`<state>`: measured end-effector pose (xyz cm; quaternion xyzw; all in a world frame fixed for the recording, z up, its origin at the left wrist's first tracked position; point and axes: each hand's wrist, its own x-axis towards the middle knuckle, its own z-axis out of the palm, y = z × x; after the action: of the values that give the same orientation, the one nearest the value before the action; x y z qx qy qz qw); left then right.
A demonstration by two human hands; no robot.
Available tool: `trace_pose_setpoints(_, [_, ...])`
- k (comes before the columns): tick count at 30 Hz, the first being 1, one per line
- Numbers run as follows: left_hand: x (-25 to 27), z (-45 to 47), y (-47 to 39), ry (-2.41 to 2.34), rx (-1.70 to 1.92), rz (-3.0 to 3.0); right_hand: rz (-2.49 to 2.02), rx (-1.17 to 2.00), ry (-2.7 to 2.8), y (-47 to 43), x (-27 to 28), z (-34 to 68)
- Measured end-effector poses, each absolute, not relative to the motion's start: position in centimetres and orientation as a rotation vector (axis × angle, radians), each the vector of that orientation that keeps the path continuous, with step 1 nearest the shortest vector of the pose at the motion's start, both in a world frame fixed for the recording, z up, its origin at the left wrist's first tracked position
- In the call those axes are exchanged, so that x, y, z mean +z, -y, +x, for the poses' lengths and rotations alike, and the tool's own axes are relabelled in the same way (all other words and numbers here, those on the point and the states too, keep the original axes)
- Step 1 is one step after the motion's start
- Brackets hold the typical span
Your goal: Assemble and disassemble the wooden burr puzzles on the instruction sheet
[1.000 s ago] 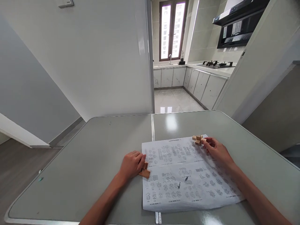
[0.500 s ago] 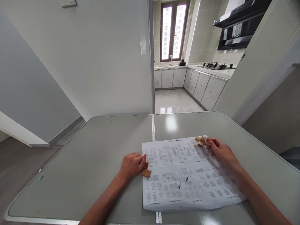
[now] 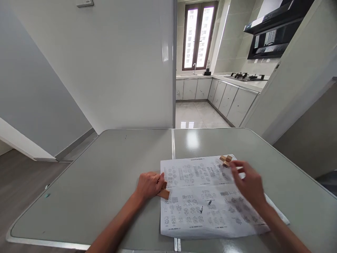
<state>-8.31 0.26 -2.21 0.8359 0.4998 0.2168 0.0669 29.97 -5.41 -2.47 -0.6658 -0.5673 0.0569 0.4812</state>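
Note:
A large printed instruction sheet (image 3: 189, 191) with small diagrams lies unfolded on the table. At its left edge, my left hand (image 3: 149, 185) is closed over wooden puzzle blocks (image 3: 164, 193), partly hidden under the fingers, with the thumb along their side. A small interlocking wooden puzzle (image 3: 225, 160) rests on the sheet's far right corner. Just to the near side of it hovers my right hand (image 3: 247, 179), fingers loosely bent and apart, with nothing visible in them.
The grey folding table (image 3: 118, 154) has a metal seam down its middle. A small teal bit (image 3: 47, 195) lies near its left edge. Beyond the table, a doorway opens onto a kitchen with a gas stove (image 3: 246, 76).
My right hand has let go of the wooden puzzle at the far corner and drawn back toward me. My left hand stays on its blocks. The view has shifted slightly.

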Motion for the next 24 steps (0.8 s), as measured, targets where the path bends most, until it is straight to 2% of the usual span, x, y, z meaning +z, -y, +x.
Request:
trace_pose_setpoints(4, [-1.8, -7.8, -0.4, -1.545, 0.670, 2.451, -1.293, 0.751, 1.691, 6.7, -2.4, 21.4])
trace_pose_setpoints(7, [-1.6, -6.4, -0.4, -1.572, 0.684, 2.389, -1.162, 1.038, 1.740, 6.3, -2.3, 16.4])
trace_pose_setpoints(14, [-0.6, -2.4, -2.4, -1.604, 0.780, 2.131, -1.005, 1.321, 1.674, 2.7, -1.6, 15.2])
trace_pose_setpoints(17, [-0.1, -1.6, -3.6, -1.418, 0.874, 1.706, -0.955, 1.472, 1.532, 1.9, -1.8, 17.5])
trace_pose_setpoints(20, [-0.3, -1.2, -3.9, -1.302, 0.861, 1.531, -0.988, 1.470, 1.327, 1.7, -2.2, 19.3])
trace_pose_setpoints(24, [-1.0, -1.3, -3.1, -1.205, 0.803, 1.709, -0.993, 1.419, 1.165, 1.9, -2.6, 20.3])
